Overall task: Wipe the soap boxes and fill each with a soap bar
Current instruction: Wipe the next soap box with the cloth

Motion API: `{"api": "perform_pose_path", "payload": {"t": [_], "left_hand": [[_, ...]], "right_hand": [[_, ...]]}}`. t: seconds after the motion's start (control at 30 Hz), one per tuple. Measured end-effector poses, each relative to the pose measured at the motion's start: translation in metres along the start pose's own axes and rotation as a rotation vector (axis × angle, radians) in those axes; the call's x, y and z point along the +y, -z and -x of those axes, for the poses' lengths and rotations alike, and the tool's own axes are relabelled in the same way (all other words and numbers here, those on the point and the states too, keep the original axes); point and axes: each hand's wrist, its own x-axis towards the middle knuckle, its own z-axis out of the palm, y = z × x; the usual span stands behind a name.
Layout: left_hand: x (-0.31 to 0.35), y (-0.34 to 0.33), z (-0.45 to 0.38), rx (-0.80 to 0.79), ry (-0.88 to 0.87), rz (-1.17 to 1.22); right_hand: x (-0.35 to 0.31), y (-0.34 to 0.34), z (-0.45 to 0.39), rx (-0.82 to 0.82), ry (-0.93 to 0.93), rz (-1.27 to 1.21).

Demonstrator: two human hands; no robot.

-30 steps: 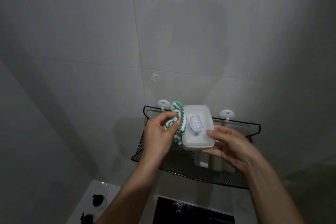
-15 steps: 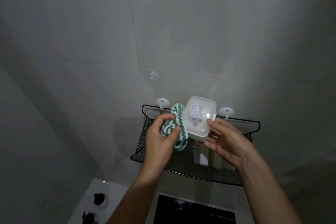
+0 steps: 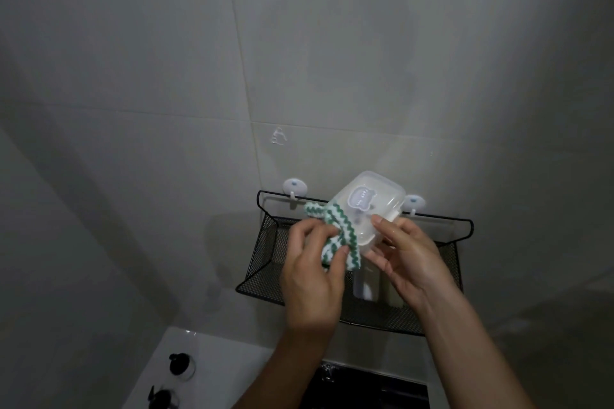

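A translucent white soap box (image 3: 368, 206) with a lilac badge on its lid is held tilted in front of the black mesh shelf (image 3: 265, 259). My right hand (image 3: 403, 259) grips it from the right and below. My left hand (image 3: 312, 276) holds a green-and-white zigzag cloth (image 3: 335, 232) pressed against the box's left side. Pale objects (image 3: 365, 285) stand in the shelf below, mostly hidden by my hands.
The shelf hangs on two white wall hooks (image 3: 295, 188) against a grey tiled wall. Below are a white counter (image 3: 199, 362) with two dark-capped bottles (image 3: 181, 364) and a black basin (image 3: 372, 388).
The box has tilted and turned more to the right, its lid now facing up-left. The cloth has slid down along its left side toward the lower corner.
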Motion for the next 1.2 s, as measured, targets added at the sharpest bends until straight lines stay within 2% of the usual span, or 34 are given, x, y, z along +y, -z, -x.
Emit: {"api": "perform_pose_path", "payload": {"t": [0.13, 0.2, 0.3, 0.53, 0.63, 0.77, 0.9, 1.1, 1.2], "left_hand": [[0.008, -0.001, -0.005, -0.078, -0.187, -0.170], [0.010, -0.001, -0.011, -0.124, -0.220, -0.207], [0.007, 0.003, -0.019, -0.200, -0.189, -0.140], [-0.010, 0.019, -0.053, -0.247, -0.067, -0.039], [-0.005, 0.020, -0.055, -0.279, -0.110, -0.145], [0.012, 0.015, -0.027, -0.313, -0.268, -0.305], [0.020, 0.011, -0.018, -0.392, -0.308, -0.262], [0.021, 0.015, -0.060, -0.438, -0.398, -0.202], [0.017, 0.013, -0.074, -0.442, -0.323, -0.222]], "right_hand": [[0.012, -0.003, 0.004, -0.021, 0.098, 0.062], [0.014, -0.004, 0.005, -0.032, 0.122, 0.081], [0.011, -0.001, 0.005, -0.026, 0.155, 0.121], [0.012, 0.008, 0.008, -0.071, 0.146, 0.223], [0.014, 0.010, 0.008, -0.087, 0.126, 0.198], [0.009, 0.012, 0.004, -0.082, 0.130, 0.142], [0.004, 0.019, 0.005, -0.120, 0.112, 0.188], [0.009, 0.015, 0.016, -0.229, 0.113, 0.337], [0.009, 0.014, 0.018, -0.215, 0.120, 0.330]]}}
